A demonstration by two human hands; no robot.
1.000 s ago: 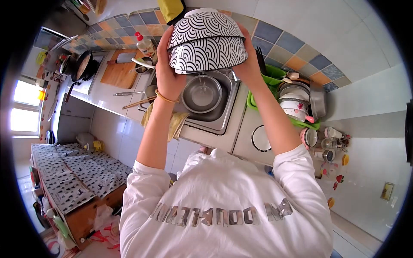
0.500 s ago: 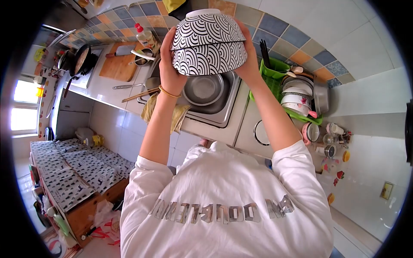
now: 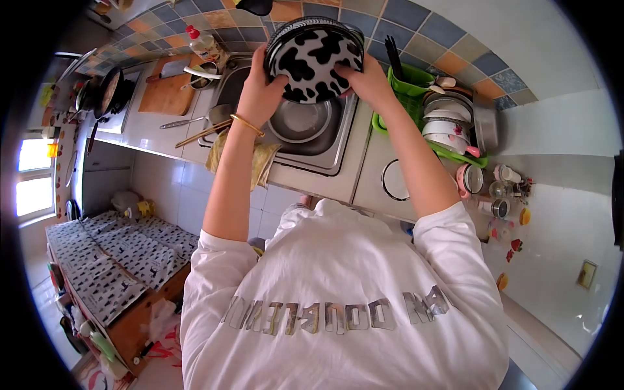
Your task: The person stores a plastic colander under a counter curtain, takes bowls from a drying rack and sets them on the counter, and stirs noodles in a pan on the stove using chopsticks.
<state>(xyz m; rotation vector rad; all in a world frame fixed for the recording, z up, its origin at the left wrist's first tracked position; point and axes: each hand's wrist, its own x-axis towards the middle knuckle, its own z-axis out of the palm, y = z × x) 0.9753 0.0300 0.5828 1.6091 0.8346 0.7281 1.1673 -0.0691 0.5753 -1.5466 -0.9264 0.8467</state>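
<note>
Both my hands hold a stack of bowls up over the sink (image 3: pixel 328 162). Facing me is a round cow-print dish (image 3: pixel 311 65) in black and white; behind its far edge shows a dark patterned bowl rim (image 3: pixel 312 23). My left hand (image 3: pixel 260 94) grips the stack's left side, thumb on the cow-print surface. My right hand (image 3: pixel 367 83) grips the right side, thumb likewise on the print. The fingers underneath are hidden. Below the stack, a round metal basin (image 3: pixel 300 125) sits in the sink. A yellow cloth (image 3: pixel 242 159) hangs over the counter edge by my left forearm.
Right of the sink stands a green dish rack (image 3: pixel 411 107) with bowls (image 3: pixel 445 127) and chopsticks. A round lid (image 3: pixel 393 181) lies on the counter. Leftward are wooden chopsticks (image 3: pixel 203 134), a cutting board (image 3: pixel 166 99), a soap bottle (image 3: pixel 203 44) and a frying pan (image 3: pixel 112 94).
The stack has tilted in my hands: the wave-patterned outsides of two bowls faced me before, and the cow-print surface does now. My thumbs have come onto that surface.
</note>
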